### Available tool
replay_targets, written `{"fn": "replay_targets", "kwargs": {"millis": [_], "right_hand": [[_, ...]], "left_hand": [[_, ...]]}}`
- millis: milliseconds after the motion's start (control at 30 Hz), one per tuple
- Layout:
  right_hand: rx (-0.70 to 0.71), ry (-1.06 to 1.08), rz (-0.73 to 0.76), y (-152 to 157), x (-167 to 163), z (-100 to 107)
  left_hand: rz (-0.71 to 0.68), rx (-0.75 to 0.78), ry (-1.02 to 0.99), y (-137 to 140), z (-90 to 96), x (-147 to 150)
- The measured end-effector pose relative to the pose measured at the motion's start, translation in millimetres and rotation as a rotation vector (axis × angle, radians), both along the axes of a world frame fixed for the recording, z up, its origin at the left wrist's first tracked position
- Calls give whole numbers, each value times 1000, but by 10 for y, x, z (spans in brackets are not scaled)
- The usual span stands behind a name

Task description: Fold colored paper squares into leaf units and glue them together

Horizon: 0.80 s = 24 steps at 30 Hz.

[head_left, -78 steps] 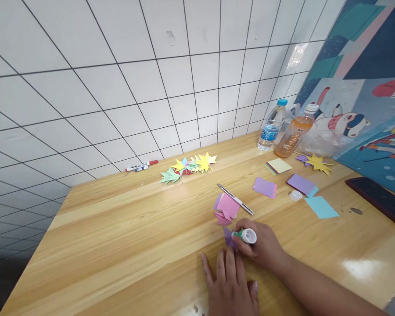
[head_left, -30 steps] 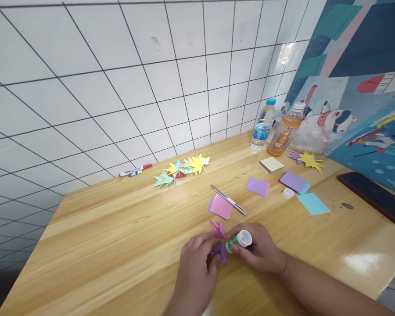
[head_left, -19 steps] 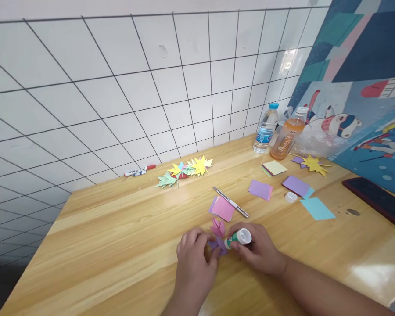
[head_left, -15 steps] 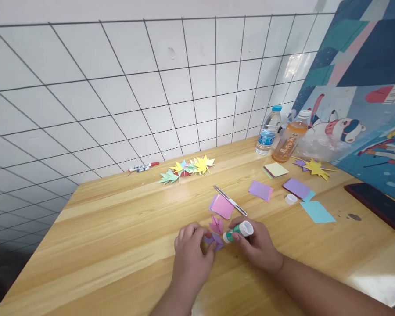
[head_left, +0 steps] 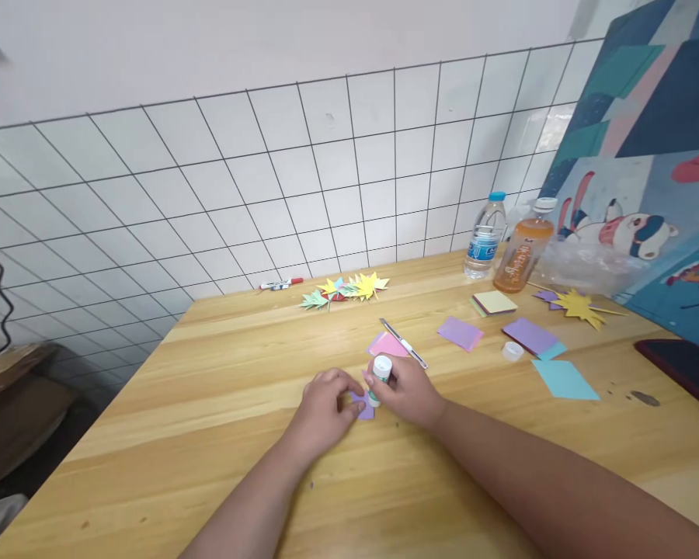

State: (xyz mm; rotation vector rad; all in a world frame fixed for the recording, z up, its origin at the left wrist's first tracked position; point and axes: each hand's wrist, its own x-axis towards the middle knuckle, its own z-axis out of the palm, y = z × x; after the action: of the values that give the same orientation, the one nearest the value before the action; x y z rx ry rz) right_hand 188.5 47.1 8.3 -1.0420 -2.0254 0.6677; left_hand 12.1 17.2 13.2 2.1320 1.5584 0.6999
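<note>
My right hand (head_left: 408,388) is closed around a white and green glue stick (head_left: 380,373), held nearly upright. Its lower end meets a small piece of purple folded paper (head_left: 363,409) lying on the table. My left hand (head_left: 326,407) steadies that paper at its left side, thumb and fingertips closed on it. Just beyond the hands is a stack of pink and purple paper squares (head_left: 387,344), with a box cutter (head_left: 405,343) resting against its right side. The pink folded piece cannot be seen behind my right hand. The glue stick's white cap (head_left: 512,351) sits off to the right.
Folded paper leaves (head_left: 366,287) and markers (head_left: 280,285) lie near the wall. Rightward are purple sheets (head_left: 461,333), a blue sheet (head_left: 565,379), a yellow-topped stack (head_left: 495,303), a yellow paper star (head_left: 576,307), a water bottle (head_left: 483,241), an orange drink (head_left: 521,250) and a phone (head_left: 681,374).
The glue stick has gone from tilted beside the purple paper to upright over it as my right hand moved left. The camera view has shifted, and the pink folded piece is now hidden.
</note>
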Motion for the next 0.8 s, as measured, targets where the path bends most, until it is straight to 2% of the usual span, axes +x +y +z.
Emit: {"fn": "replay_targets", "kwargs": {"millis": [100, 200, 567, 800], "right_hand": [[-28, -4, 31, 9, 25, -22], [3, -26, 57, -11, 19, -8], [97, -98, 72, -61, -18, -15], [122, -161, 82, -88, -17, 26]], "left_hand": [[-65, -28, -22, 8, 27, -46], [-133, -62, -37, 15, 50, -101], [-67, 40, -13, 45, -13, -85], [-65, 22, -27, 48, -5, -76]]}}
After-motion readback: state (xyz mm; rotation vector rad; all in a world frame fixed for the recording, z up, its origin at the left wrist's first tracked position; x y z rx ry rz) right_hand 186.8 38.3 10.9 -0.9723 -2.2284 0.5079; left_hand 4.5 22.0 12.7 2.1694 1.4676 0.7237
